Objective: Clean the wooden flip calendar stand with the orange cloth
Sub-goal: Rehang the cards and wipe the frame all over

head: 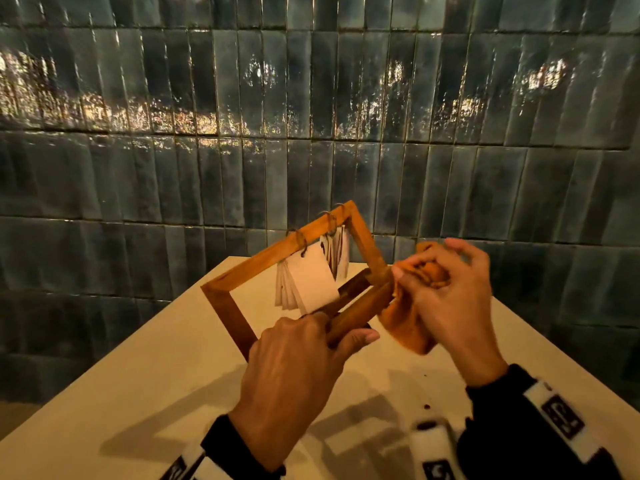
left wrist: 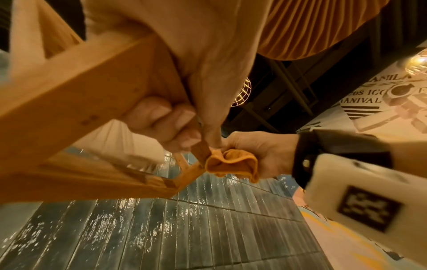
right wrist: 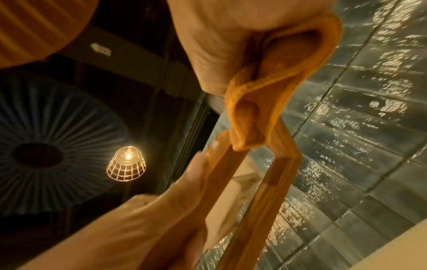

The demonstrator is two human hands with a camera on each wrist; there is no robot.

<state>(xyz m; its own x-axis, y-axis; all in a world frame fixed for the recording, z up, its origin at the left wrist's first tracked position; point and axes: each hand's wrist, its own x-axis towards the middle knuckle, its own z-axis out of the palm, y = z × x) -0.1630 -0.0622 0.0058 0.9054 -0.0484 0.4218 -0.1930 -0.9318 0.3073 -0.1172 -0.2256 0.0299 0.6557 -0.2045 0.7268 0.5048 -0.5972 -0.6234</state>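
The wooden flip calendar stand (head: 292, 249) is held tilted in the air above the middle of the cream desk (head: 145, 375), one corner of its frame pointing up toward the tiled wall (head: 311, 98). White cards (head: 310, 284) hang from rings on its upper bar. The left hand (head: 287, 372) grips the stand's base bars at the lower near end, its fingers (left wrist: 161, 117) curled under the wood and the thumb laid along the top. At the other end of those bars, by the frame's right corner, the orange cloth (head: 407, 323) is bunched against the wood; the right hand (head: 446, 299) pinches it, thumb and first fingers closed on the fabric, while a fold hangs down below the palm. The right wrist view shows the cloth wrapped over the end of the bars. Both wrists wear black sleeves with white bands carrying square black marks (head: 562, 415). A few small dark specks (head: 426, 407) lie on the desk near its right front edge.
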